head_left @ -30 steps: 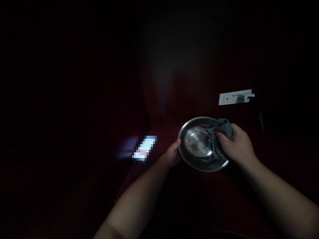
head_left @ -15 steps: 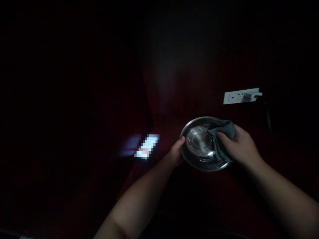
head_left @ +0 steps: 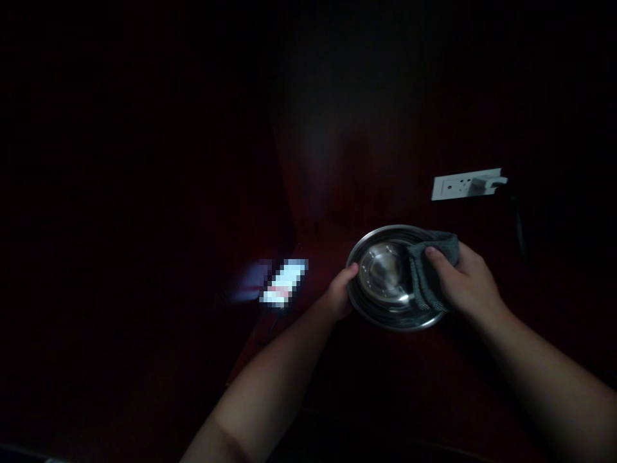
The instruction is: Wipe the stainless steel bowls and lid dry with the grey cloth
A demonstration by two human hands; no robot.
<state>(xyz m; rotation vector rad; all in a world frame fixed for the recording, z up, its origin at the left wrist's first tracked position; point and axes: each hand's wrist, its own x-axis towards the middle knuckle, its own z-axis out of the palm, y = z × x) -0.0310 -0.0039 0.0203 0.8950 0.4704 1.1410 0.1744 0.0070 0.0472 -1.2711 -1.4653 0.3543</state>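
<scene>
A shiny round metal bowl [head_left: 383,273] is tilted so that its inside faces me. My left hand [head_left: 341,292] grips its left rim, the thumb over the edge and the other fingers hidden behind. At the right side of the bowl, my right hand [head_left: 463,276] is closed on a folded grey-green cloth [head_left: 427,273]. The cloth lies over the right rim and against the inner wall, with my right thumb pressed on top of it. The right fingers under the cloth are out of sight.
Left of the bowl lies a lit, blurred-out screen, likely a phone [head_left: 284,283], with a thin cable below it. On the dark wall at right sits a white socket panel [head_left: 450,186] holding a plug [head_left: 489,185] with a dark cord. The surroundings are very dark.
The view has shifted slightly, so bowl, screen and socket sit a little further right than at first. My right hand and the cloth have shifted slightly toward the bowl's right rim.
</scene>
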